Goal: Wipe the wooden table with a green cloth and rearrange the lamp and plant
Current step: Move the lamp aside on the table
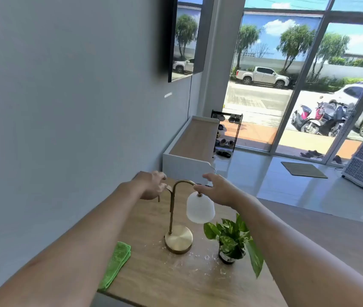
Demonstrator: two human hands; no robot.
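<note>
— Sunlit glass fronts the room, and a wooden table [154, 278] set against the grey wall is shown scattered with pale crumbs. Which step is judged to be in hand?

— The lamp [178, 238] is being approached. The left hand [151, 185] is seen half curled, its fingers touching or nearly touching the top of the brass stem; whether a grip has been closed cannot be told. The right hand [218, 191] is held open, fingers spread, just beside the arch above the white shade, with nothing gripped.

— And the cloth?

— The green cloth [116, 264] is left folded at the table's left edge, untouched. Wiping is judged not yet begun.

— What is called for next?

— A firm hold on the stem, it is thought, so the lamp can be lifted clear.

— What stands in the way?

— The plant [231, 238] is placed just beside the lamp's base, leaves near the shade; it could be brushed or tipped. A white cabinet [189, 151] stands beyond the table.
</note>
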